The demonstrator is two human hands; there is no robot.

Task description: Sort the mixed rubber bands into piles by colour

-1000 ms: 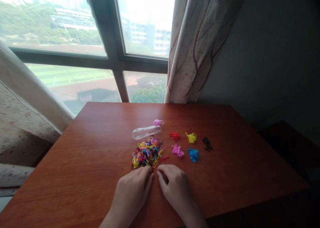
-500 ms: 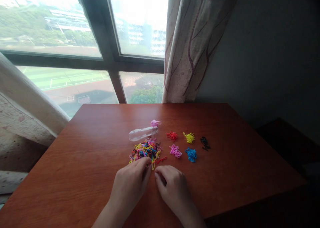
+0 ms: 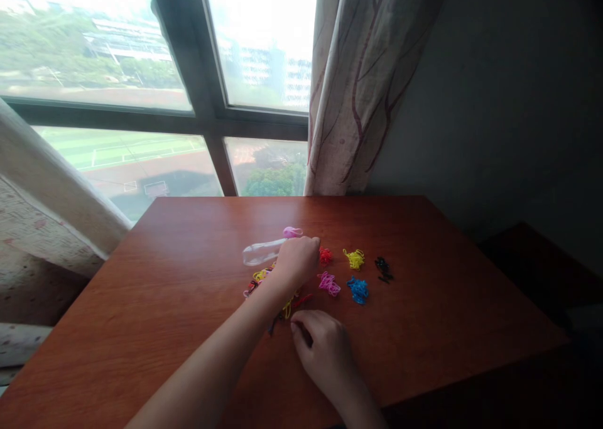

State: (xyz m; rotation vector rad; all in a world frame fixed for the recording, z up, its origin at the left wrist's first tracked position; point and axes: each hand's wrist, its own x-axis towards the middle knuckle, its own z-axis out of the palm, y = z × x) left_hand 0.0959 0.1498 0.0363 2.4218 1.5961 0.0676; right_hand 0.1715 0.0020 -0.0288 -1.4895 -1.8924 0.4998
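My left hand (image 3: pixel 298 259) reaches forward over the mixed pile of coloured rubber bands (image 3: pixel 258 280), fingers curled and pinched right beside the small red pile (image 3: pixel 326 255); what the fingertips hold is too small to see. My right hand (image 3: pixel 320 346) rests on the table near the front, fingers curled under, close to a loose red band (image 3: pixel 303 299). Sorted small piles lie to the right: yellow (image 3: pixel 354 258), pink (image 3: pixel 328 283), blue (image 3: pixel 358 289) and black (image 3: pixel 383 269). A clear plastic bottle (image 3: pixel 260 252) lies on its side behind the mixed pile, its pink cap (image 3: pixel 292 232) beside it.
The reddish wooden table (image 3: pixel 452 303) stands against a window (image 3: pixel 141 71) with a patterned curtain (image 3: pixel 358 83) at its right. A dark wall is on the right and a light curtain hangs at the left.
My left hand has moved from the near edge of the mixed pile forward and right to the red pile. The right hand has stayed put.
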